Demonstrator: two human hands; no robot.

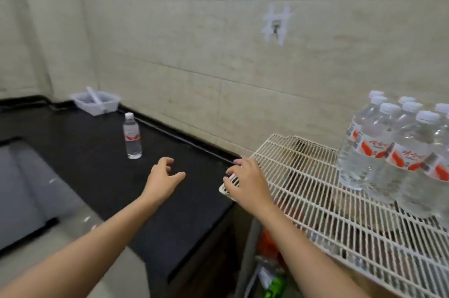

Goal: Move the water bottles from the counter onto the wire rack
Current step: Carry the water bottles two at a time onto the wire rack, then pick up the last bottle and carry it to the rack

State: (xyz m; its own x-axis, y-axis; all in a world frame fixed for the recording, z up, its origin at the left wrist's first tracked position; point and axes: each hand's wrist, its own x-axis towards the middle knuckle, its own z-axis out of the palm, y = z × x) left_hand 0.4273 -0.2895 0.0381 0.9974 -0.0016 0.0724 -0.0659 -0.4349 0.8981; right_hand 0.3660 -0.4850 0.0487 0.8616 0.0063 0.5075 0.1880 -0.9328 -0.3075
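Counter (97,164) holds one bottle (132,137); rack (303,188), six-plus bottles (388,151).

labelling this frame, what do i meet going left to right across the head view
sink, white basket, lone water bottle, left hand, right hand, group of water bottles

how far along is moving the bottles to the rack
Mostly done: a group of bottles already stands on the wire rack. Nothing is in hand; the left hand is empty over the counter and the right hand is at the rack's corner. Remaining: one bottle upright on the counter.
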